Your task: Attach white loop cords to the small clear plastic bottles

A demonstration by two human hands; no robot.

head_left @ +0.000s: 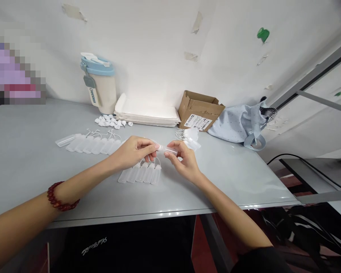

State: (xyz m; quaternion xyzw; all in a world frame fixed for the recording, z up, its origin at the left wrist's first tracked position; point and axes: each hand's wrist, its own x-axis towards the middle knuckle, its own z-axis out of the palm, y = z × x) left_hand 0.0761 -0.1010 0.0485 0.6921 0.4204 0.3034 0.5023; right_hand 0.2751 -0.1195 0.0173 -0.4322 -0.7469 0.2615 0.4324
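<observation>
Above the table, my right hand (184, 157) grips a small clear plastic bottle (169, 150), which lies nearly level between finger and thumb. My left hand (138, 151) is closed, thumb and fingers pinching the whitish neck end of the same bottle; whether a cap is there is hidden. Just below my hands lies a row of similar bottles (143, 173) with thin loops at their tops. Left of my left hand is another row of bottles (92, 145), some with looped cords. Behind my right hand sits a small heap of corded translucent pieces (191, 135).
Small white caps (110, 121) lie in a pile before a cream tumbler (106, 91) with a blue lid. Along the wall stand a stack of white packets (147, 113), an open cardboard box (200, 110) and a light blue cloth bag (235, 121). The grey table's front edge (147, 218) is near me.
</observation>
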